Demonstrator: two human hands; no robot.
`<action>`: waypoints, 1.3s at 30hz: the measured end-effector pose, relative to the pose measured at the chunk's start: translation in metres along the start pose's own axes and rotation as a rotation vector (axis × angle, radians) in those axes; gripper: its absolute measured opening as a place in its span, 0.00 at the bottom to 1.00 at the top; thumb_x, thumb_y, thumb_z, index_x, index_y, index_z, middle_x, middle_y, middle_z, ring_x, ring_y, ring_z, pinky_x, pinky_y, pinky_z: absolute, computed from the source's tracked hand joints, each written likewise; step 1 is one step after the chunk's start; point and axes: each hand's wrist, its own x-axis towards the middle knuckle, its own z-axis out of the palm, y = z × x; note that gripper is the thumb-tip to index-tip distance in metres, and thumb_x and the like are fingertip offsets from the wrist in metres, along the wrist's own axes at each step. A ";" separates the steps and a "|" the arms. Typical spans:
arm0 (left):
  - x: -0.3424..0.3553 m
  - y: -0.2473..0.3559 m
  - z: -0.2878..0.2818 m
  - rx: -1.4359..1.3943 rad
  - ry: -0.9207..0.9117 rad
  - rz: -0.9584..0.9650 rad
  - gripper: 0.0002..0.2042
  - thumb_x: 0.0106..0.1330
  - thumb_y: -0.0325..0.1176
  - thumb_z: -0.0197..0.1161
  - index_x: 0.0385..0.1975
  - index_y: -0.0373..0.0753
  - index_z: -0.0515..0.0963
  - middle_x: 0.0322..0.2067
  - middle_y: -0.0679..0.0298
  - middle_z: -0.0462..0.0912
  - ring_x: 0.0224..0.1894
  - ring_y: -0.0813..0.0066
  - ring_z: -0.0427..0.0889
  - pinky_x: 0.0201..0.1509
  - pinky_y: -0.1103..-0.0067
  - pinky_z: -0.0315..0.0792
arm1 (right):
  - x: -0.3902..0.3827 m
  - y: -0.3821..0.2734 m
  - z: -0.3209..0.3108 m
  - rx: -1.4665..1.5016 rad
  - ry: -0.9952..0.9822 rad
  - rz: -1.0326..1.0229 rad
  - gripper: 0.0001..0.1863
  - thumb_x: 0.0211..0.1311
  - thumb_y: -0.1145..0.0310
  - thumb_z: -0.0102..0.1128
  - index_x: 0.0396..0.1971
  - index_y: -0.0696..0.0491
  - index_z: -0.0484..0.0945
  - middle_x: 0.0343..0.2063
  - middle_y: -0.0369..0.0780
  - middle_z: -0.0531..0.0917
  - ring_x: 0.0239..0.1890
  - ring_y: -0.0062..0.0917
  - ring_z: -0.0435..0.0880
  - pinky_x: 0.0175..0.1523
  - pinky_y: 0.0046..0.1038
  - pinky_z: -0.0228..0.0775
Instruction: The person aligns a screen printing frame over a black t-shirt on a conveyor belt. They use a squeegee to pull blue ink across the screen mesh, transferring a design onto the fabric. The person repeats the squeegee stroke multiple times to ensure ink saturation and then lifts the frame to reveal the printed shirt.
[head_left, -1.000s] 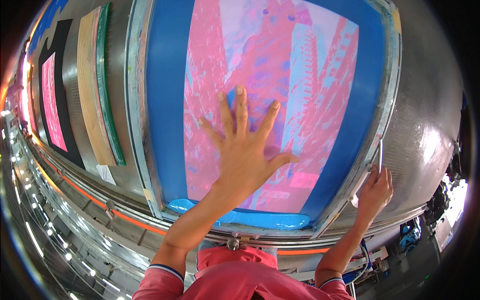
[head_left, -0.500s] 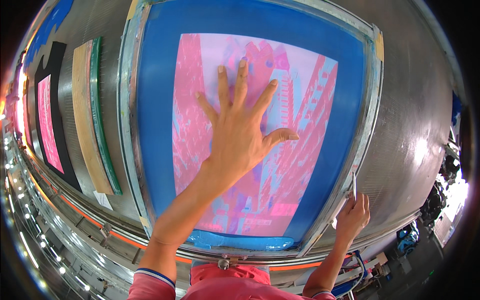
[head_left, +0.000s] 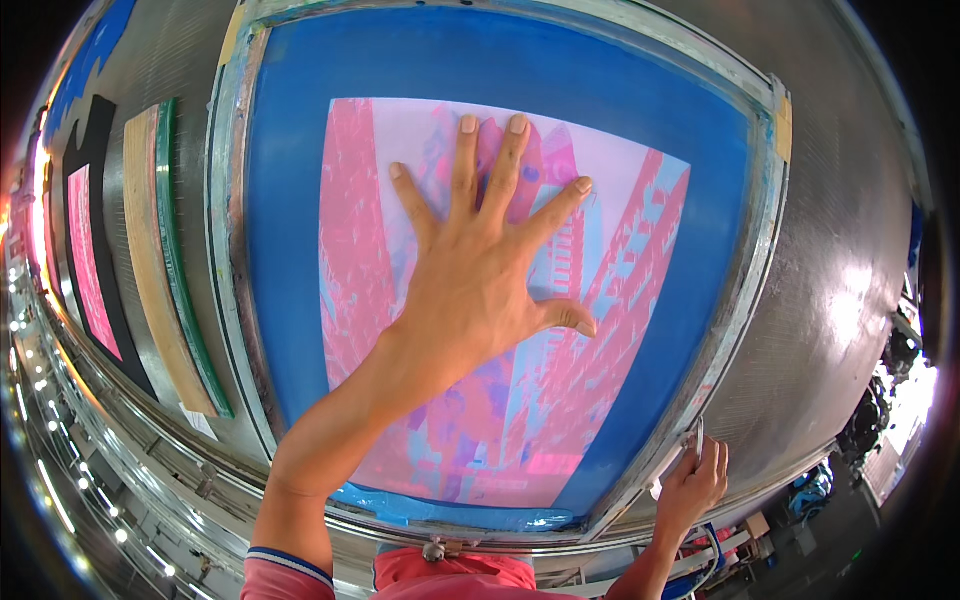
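My left hand (head_left: 470, 275) lies over the pink and pale-blue printed image area (head_left: 350, 230) of a blue mesh screen (head_left: 285, 250), palm down with fingers spread. Under it, part of the image is hidden. A metal frame (head_left: 762, 235) surrounds the screen. Beside the frame's near right side, my right hand (head_left: 697, 480) is closed on a slim pale stick-like piece (head_left: 699, 432); its kind is unclear. Along the screen's near edge runs a band of wet blue ink (head_left: 450, 514).
Left of the frame, a wooden squeegee with a green blade (head_left: 180, 270) lies on the grey metal table (head_left: 830, 240). Further left is a black garment piece (head_left: 110, 260) with a pink print. A metal rail borders the table's near edge; at lower right are floor and boxes.
My view has shifted, so the screen sits lower in the picture. The left hand has slid toward the far edge of the image, still spread. My right hand still grips the slim piece.
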 end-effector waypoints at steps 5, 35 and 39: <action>0.003 0.000 0.000 0.010 -0.021 -0.010 0.54 0.32 0.73 0.72 0.68 0.62 0.70 0.78 0.50 0.40 0.77 0.33 0.36 0.60 0.20 0.40 | 0.000 0.000 -0.001 0.054 -0.027 0.028 0.11 0.55 0.81 0.53 0.37 0.58 0.80 0.32 0.44 0.79 0.34 0.42 0.82 0.37 0.40 0.72; -0.001 -0.004 -0.007 -0.004 -0.015 -0.003 0.53 0.31 0.73 0.71 0.66 0.60 0.73 0.78 0.54 0.45 0.78 0.38 0.40 0.62 0.23 0.44 | 0.002 0.002 0.004 0.110 0.033 -0.057 0.08 0.71 0.73 0.55 0.36 0.64 0.78 0.28 0.46 0.74 0.28 0.42 0.74 0.32 0.43 0.60; 0.001 -0.002 -0.010 0.014 -0.028 -0.010 0.52 0.31 0.71 0.73 0.66 0.60 0.73 0.78 0.56 0.45 0.78 0.40 0.41 0.61 0.23 0.47 | 0.000 0.006 0.004 0.087 0.010 -0.024 0.08 0.71 0.73 0.54 0.37 0.64 0.78 0.27 0.45 0.74 0.27 0.40 0.74 0.30 0.42 0.59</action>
